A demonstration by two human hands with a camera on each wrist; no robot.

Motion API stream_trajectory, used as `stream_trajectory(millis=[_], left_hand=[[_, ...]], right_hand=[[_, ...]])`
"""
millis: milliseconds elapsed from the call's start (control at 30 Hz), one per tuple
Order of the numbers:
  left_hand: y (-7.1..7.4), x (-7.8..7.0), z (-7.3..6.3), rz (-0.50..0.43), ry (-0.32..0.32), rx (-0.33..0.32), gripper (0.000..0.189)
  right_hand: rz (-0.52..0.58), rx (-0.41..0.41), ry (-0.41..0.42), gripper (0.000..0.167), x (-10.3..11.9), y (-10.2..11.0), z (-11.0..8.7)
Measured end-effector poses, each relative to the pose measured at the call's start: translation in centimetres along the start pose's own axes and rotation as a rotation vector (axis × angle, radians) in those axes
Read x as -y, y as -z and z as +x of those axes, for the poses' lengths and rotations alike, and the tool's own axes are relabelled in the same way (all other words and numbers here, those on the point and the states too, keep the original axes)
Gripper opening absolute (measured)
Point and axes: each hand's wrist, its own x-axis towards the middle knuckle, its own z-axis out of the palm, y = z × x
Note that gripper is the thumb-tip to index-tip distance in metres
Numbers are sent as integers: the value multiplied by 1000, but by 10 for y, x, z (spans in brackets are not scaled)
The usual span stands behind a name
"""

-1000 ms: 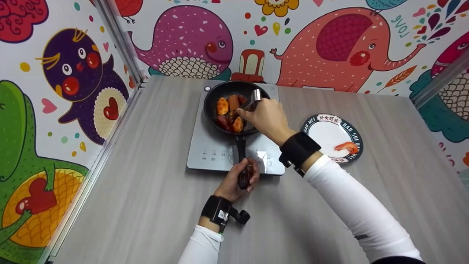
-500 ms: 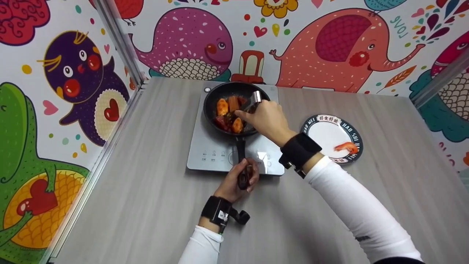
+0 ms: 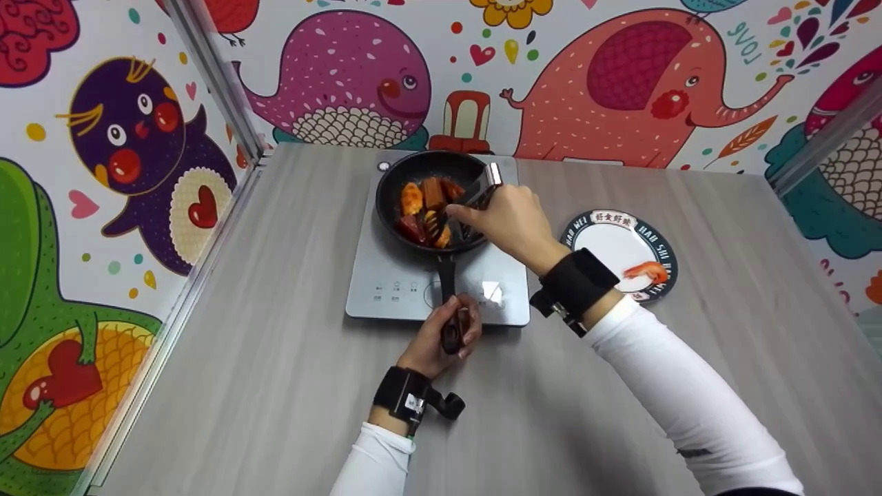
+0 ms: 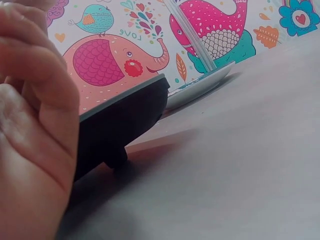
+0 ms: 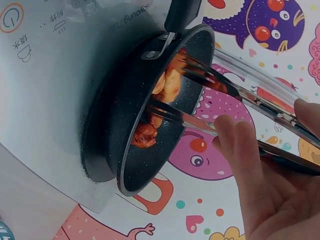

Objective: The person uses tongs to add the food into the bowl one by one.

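Observation:
My left hand [image 3: 424,351] grips the black handle [image 3: 447,275] of a frying pan [image 3: 391,182] that sits on an induction cooktop [image 3: 372,269]. My right hand [image 3: 515,224] holds metal tongs [image 5: 260,102] over the pan, thumb on one arm and fingers on the other. Their dark, slotted tips reach down into the pan, apart from each other, among the food. A yellow-orange piece [image 5: 172,85] lies between the tips in the right wrist view. Another golden piece [image 3: 412,198], a brown block [image 3: 434,193] and a dark red piece [image 3: 411,229] lie in the pan.
Right of the cooktop stands a white plate [image 3: 606,241] with a dark lettered rim, bearing one orange shrimp [image 3: 646,271]. The wood-look table [image 3: 289,289] is bounded by cartoon-printed walls [image 3: 475,69] behind and at both sides.
The head view has shifted slightly. My right hand has moved a little to the right over the pan, and the tongs' tips show more clearly at the front golden piece. My left hand stays put.

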Motion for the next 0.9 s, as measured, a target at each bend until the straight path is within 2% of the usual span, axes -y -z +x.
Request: stream_trajectory(millis=[200,467,733,900], left_hand=[[-1,-1,-1,-15,6,-15,34],[-1,1,0,-38,6,-4,32],[-1,1,-1,-31,15,-19,31],[-1,1,-1,-23,13,-25,31]], right_hand=[[39,-1,15,55,-2,10,-4],[265,5,-27,48,-13,22,-11],[373,9,-4,43,-16,29,-18],[465,8,-20,42,-21,33,-25]])
